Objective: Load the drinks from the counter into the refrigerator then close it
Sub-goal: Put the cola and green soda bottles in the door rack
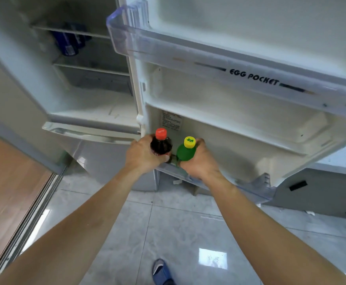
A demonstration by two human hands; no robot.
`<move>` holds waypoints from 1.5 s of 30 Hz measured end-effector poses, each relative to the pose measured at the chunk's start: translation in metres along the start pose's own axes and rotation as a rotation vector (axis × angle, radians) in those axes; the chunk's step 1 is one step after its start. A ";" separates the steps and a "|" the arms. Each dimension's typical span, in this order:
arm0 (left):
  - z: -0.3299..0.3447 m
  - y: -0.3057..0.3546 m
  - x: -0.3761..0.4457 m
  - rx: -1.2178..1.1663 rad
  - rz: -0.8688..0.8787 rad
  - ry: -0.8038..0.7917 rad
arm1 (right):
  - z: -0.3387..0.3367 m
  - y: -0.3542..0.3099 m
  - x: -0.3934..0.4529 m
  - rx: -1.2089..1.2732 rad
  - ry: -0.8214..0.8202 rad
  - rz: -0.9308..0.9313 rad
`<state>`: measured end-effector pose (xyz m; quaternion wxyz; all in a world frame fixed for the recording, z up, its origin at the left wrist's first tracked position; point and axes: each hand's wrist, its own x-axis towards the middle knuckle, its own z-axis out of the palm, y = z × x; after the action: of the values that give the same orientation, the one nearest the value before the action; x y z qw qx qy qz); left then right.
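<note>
My left hand [142, 154] grips a dark cola bottle [161, 146] with a red cap. Beside it my right hand [200, 161] grips a green bottle [185, 153] with a yellow cap. Both bottles stand upright at the left end of the bottom door shelf [256, 189] of the open refrigerator door [250, 33], their lower parts hidden behind my fingers and the shelf rail. Blue cans [69, 41] sit on an upper shelf inside the refrigerator.
A clear door bin marked EGG POCKET [252, 78] juts out above my hands. The white crisper drawer [89, 133] is at the cabinet's bottom. Grey floor tiles lie below, with my blue slipper [161, 272]. A grey counter [332, 188] stands at the right.
</note>
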<state>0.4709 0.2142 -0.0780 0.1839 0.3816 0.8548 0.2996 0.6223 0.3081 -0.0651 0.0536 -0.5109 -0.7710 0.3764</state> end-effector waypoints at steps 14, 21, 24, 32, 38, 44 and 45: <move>0.028 0.029 -0.058 -0.225 0.070 0.310 | -0.041 0.048 -0.086 0.190 0.262 -0.224; 0.091 0.045 -0.131 -0.400 -0.001 0.386 | -0.075 0.167 -0.171 0.541 0.546 -0.012; 0.128 0.036 -0.163 -0.483 -0.087 0.230 | -0.081 0.235 -0.212 0.647 0.631 0.161; 0.215 0.000 -0.237 -0.191 -0.410 -0.580 | -0.058 0.391 -0.320 1.021 0.700 0.732; 0.242 -0.031 -0.255 0.135 -0.478 -0.725 | -0.019 0.448 -0.388 1.077 0.704 1.015; 0.281 -0.013 -0.231 0.302 -0.340 -0.864 | 0.009 0.467 -0.424 1.052 0.722 1.234; 0.289 -0.003 -0.225 0.327 -0.309 -0.909 | 0.013 0.469 -0.426 1.050 0.726 1.266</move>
<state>0.7700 0.1486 -0.2785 0.5173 0.3661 0.7708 -0.0651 1.1679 0.0394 -0.2435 0.3032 -0.8375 -0.0095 0.4546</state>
